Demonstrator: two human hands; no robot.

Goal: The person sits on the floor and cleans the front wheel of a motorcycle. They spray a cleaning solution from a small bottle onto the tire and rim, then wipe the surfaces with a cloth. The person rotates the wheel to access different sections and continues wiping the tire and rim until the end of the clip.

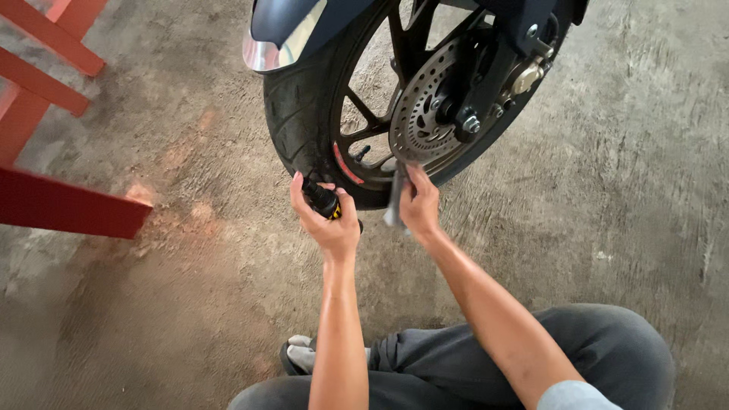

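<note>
A rough grey concrete floor (607, 190) fills the view, stained rust-orange toward the left, where red-painted metal bars (68, 205) cross the corner; against it stands a motorcycle front wheel (304, 114), upright, its black treaded tyre meeting the floor near the hands, with dark cast spokes, a red stripe on the rim and a dark mudguard (281, 30) with a pale glossy edge curving over the top; on the hub sits a drilled silver brake disc (425, 114), round and perforated, beside the black fork leg and axle nut (471, 123); below, the person's grey-trousered knees (592, 349) are bent in a squat, and a shoe (300, 355) shows between them; the left hand (330, 220) is wrapped firmly around a small black can (323, 199) with a yellow band, a slim cylinder whose long axis runs diagonally, its upper end tilted up and to the left so that it points at the tyre's lower sidewall, just beside the rubber; the right hand (420, 205) pinches a pale grey cloth (396, 199), a narrow folded strip hanging roughly upright, its top end pressed at the lower edge of the brake disc; the two hands are close together beneath the wheel.
</note>
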